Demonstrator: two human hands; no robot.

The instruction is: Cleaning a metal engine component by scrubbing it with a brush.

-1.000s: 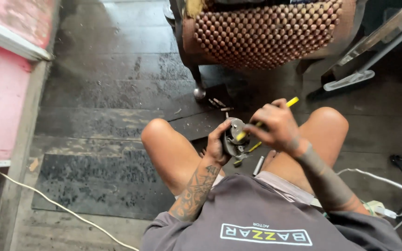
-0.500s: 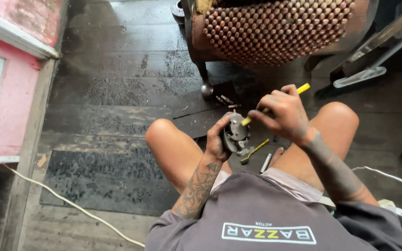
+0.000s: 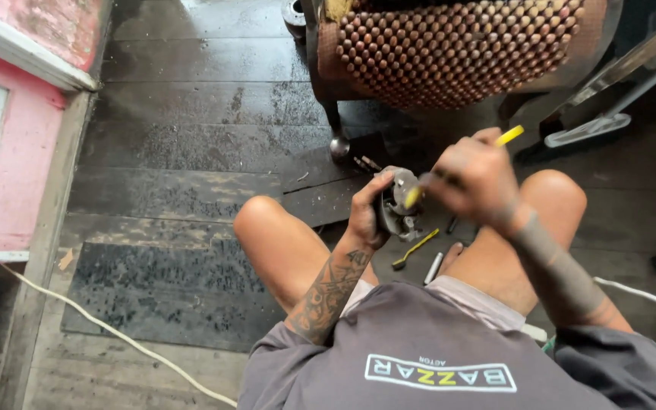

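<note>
I sit on a dark plank floor with my knees apart. My left hand [image 3: 364,215] grips a small grey metal part [image 3: 398,202] held between my knees. My right hand [image 3: 474,176] is closed on a yellow-handled tool [image 3: 509,136], whose tip meets the metal part. The right hand is blurred. On the floor below my hands lie a yellow-handled brush-like tool [image 3: 413,249] and a small silver rod [image 3: 434,267].
A chair with a beaded seat cover [image 3: 457,49] stands just ahead, its metal leg [image 3: 339,140] near my hands. A pink wall and frame [image 3: 9,137] run along the left. A white cable [image 3: 115,334] crosses the floor at lower left; another cable [image 3: 639,292] lies at right.
My right hand with the yellow tool has shifted slightly against the metal part and is now blurred. The left hand keeps its hold on the part.
</note>
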